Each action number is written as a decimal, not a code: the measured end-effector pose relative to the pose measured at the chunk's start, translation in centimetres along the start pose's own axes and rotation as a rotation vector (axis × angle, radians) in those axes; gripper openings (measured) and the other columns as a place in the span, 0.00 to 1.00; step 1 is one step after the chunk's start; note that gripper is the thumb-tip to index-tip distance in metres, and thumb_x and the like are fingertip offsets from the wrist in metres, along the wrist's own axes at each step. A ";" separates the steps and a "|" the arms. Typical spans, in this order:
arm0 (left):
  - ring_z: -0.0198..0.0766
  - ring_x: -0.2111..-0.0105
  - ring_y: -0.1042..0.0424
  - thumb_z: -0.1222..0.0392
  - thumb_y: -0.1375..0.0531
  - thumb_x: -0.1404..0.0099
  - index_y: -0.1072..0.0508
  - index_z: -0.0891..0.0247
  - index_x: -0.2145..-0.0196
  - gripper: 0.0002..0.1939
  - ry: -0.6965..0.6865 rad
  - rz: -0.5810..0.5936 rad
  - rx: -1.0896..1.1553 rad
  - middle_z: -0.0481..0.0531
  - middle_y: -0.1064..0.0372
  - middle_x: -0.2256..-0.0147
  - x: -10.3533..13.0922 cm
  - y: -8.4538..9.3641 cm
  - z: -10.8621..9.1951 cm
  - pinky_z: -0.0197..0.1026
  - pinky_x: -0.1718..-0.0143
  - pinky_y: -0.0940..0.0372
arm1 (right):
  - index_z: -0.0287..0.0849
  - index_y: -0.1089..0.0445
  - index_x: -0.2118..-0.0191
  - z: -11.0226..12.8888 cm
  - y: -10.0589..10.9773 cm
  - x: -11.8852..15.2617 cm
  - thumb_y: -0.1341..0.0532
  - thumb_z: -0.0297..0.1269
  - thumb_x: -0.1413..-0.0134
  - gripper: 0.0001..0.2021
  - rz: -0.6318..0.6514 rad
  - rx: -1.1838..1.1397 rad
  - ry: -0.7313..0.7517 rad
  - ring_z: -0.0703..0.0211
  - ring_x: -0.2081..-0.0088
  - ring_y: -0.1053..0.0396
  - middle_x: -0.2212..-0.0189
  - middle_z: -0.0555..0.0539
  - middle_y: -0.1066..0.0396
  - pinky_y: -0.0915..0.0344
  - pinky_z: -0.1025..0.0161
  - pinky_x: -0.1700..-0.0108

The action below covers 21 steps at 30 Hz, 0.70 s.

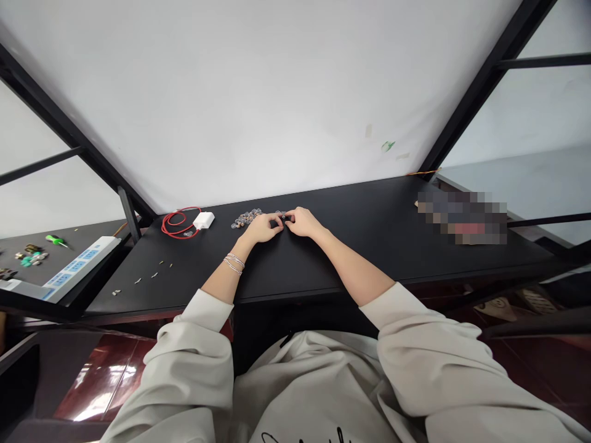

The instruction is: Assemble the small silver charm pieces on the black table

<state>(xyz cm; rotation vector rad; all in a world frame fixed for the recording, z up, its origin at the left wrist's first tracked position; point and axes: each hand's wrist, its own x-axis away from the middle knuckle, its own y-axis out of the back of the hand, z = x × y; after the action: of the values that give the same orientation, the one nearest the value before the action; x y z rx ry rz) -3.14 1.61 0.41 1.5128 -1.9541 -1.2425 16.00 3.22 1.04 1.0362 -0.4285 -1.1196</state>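
Two hands met at the far middle of our black table [369,246]. Our left hand [262,227], bracelets at its wrist, and our right hand [302,222] pinched one small dark part [282,218] between closed fingertips; we could not tell what it was. Just left of them lay a heap of small metal pieces [245,218], then a white charger [204,220] with coiled red cable [176,223].
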 end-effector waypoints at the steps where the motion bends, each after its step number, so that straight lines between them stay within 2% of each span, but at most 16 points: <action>1: 0.31 0.78 0.33 0.62 0.36 0.39 0.19 0.62 0.65 0.05 0.002 -0.001 -0.004 0.55 0.23 0.45 0.0 0.0 0.0 0.39 0.66 0.34 | 0.41 0.20 0.47 0.0 0.0 0.0 0.38 0.29 0.38 0.16 0.001 -0.005 0.001 0.51 0.60 0.23 0.66 0.42 0.20 0.33 0.61 0.52; 9: 0.29 0.79 0.34 0.63 0.36 0.39 0.20 0.63 0.67 0.04 0.043 -0.037 0.034 0.55 0.23 0.45 0.1 0.1 -0.1 0.39 0.66 0.34 | 0.41 0.22 0.44 -0.1 0.0 -0.1 0.38 0.31 0.38 0.18 0.031 -0.021 0.010 0.52 0.62 0.23 0.68 0.44 0.20 0.33 0.60 0.51; 10: 0.29 0.79 0.35 0.63 0.36 0.39 0.20 0.63 0.67 0.04 0.053 -0.058 0.040 0.55 0.22 0.47 0.1 0.2 -0.1 0.39 0.66 0.34 | 0.41 0.21 0.45 -0.2 -0.1 -0.2 0.37 0.31 0.38 0.18 0.023 -0.031 0.007 0.52 0.61 0.23 0.67 0.44 0.20 0.33 0.60 0.51; 12: 0.30 0.79 0.36 0.62 0.36 0.39 0.20 0.63 0.66 0.05 0.076 -0.095 0.040 0.53 0.20 0.58 0.1 0.2 0.0 0.39 0.67 0.35 | 0.41 0.20 0.47 -0.5 -0.3 -0.3 0.36 0.31 0.40 0.16 -0.005 -0.075 -0.011 0.53 0.60 0.23 0.65 0.44 0.19 0.32 0.61 0.52; 15: 0.33 0.81 0.38 0.57 0.36 0.36 0.19 0.63 0.64 0.08 0.103 -0.105 0.046 0.48 0.27 0.76 0.1 0.0 0.0 0.39 0.71 0.38 | 0.41 0.19 0.53 -0.8 -0.5 -0.6 0.34 0.31 0.42 0.12 -0.063 -0.193 -0.031 0.56 0.62 0.23 0.64 0.46 0.19 0.32 0.64 0.55; 17: 0.33 0.82 0.39 0.55 0.37 0.35 0.19 0.64 0.64 0.10 0.109 -0.102 0.067 0.47 0.31 0.80 0.0 -0.1 0.1 0.39 0.72 0.39 | 0.41 0.19 0.56 -0.9 -0.6 -0.6 0.33 0.31 0.44 0.09 -0.095 -0.268 -0.019 0.58 0.64 0.23 0.65 0.46 0.19 0.31 0.64 0.55; 21: 0.34 0.80 0.37 0.53 0.39 0.33 0.18 0.65 0.63 0.13 0.117 -0.096 0.096 0.47 0.31 0.80 0.0 -0.1 -0.1 0.38 0.71 0.39 | 0.41 0.19 0.62 -1.0 -0.7 -0.6 0.32 0.28 0.46 0.06 -0.089 -0.340 0.010 0.61 0.67 0.23 0.66 0.47 0.19 0.31 0.64 0.55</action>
<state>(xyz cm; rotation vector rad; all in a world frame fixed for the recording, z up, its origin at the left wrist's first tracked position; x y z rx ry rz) -3.00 1.62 0.33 1.7044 -1.9099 -1.0846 16.12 4.19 0.12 0.7664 -0.1754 -1.2168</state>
